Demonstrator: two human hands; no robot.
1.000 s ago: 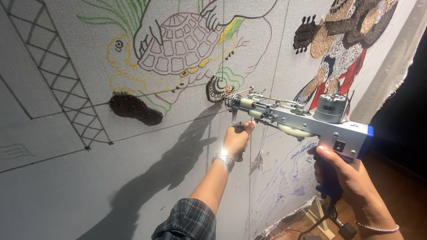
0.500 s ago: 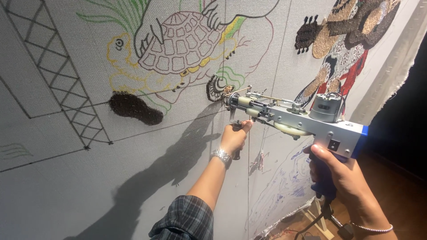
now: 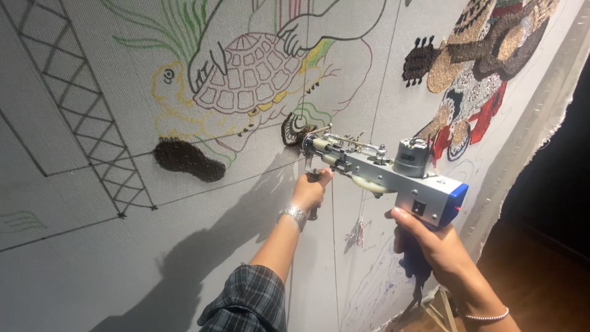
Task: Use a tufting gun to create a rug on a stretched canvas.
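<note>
Head view, tool: your tufting gun (image 3: 384, 172) lies nose-left, its needle end touching the stretched cloth (image 3: 184, 246) at a small dark tufted patch (image 3: 292, 130).
Long axis: from lower right, up-left into the cloth.
Left hand (image 3: 310, 190): your fingers are closed round the front handle, just below the nose; it is the nearer to the needle.
Right hand (image 3: 430, 243): your fingers are wrapped on the rear grip, under the blue end.

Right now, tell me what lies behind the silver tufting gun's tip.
Behind the silver tufting gun stretches grey backing cloth with a dark tufted patch; the needle's contact point is hidden.
</note>
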